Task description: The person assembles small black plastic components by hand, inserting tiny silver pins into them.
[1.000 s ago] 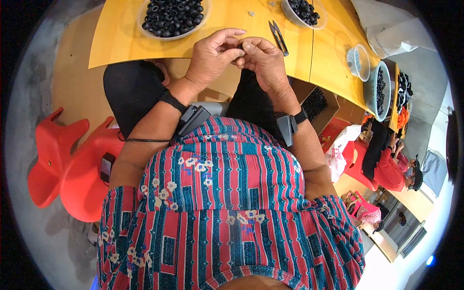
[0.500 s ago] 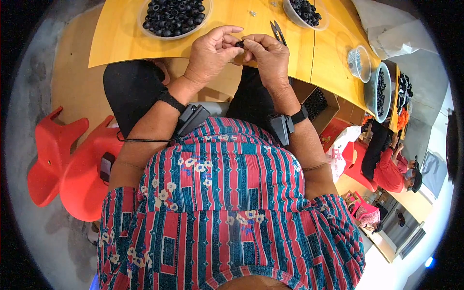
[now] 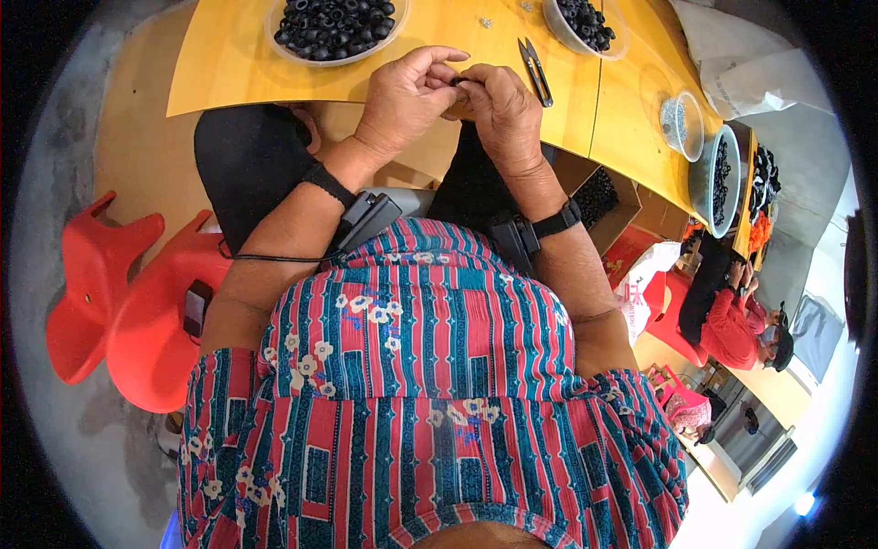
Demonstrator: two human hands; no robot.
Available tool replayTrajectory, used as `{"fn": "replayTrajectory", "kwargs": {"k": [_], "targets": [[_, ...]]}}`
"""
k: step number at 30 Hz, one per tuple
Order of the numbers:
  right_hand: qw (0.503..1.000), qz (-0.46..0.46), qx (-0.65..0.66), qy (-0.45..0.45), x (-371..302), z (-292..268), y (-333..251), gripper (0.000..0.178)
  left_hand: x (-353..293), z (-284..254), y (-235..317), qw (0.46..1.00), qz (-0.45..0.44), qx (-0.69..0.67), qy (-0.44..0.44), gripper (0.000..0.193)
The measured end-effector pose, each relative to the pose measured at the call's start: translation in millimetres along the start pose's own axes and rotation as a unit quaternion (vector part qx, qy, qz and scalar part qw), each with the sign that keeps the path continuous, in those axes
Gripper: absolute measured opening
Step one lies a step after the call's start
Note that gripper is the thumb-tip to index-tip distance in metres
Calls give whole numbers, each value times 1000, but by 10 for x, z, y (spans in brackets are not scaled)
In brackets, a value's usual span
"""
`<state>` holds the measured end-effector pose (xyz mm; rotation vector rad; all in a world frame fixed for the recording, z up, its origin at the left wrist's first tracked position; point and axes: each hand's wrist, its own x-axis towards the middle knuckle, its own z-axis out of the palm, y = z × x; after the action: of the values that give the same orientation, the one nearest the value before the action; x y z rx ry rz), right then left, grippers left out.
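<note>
My left hand (image 3: 401, 102) and my right hand (image 3: 505, 117) meet above the near edge of the yellow table (image 3: 265, 90). Between their fingertips is a small black piece (image 3: 457, 80), mostly covered by the fingers. Thumb and forefinger of each hand are closed on it. Just right of my right hand lie black thread snips (image 3: 536, 73), blades pointing away. Beyond my left hand stands a clear bowl (image 3: 291, 57) of black, ring-like plastic parts (image 3: 338, 27). A second clear bowl (image 3: 618, 44) with similar black parts stands at the far right of my hands.
Small silvery bits (image 3: 487, 22) lie on the far tabletop. To the right are a clear tub (image 3: 699, 128) and a pale blue basin (image 3: 702, 183) of black parts. An open box (image 3: 622, 215) sits below the table. Red chairs (image 3: 151, 339) stand left; a co-worker in red (image 3: 732, 329) sits right.
My right hand has turned inward and its fingers cover more of the black piece. More of the snips shows beside it. My left hand keeps nearly the same pose.
</note>
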<state>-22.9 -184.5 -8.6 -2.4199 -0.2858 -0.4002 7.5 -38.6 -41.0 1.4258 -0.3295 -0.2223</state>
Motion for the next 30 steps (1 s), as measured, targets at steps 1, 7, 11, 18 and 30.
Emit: {"fn": "replayTrajectory", "kwargs": {"k": [1,7,11,18,30], "targets": [[999,-23,-31,10,11,-2,-12,12,2,1,4,1000,-1,-1,0,36],[995,-45,-68,52,-21,5,-40,12,2,9,75,999,-29,-18,-9,37],[996,-44,-23,74,-38,-3,-45,13,-14,-1,73,1000,-7,-3,-3,36],[992,-77,-46,86,-44,-19,-45,16,-7,21,13,999,26,-13,22,35],[993,20,109,-44,100,-116,85,13,-13,45,39,999,12,-37,10,32]]}}
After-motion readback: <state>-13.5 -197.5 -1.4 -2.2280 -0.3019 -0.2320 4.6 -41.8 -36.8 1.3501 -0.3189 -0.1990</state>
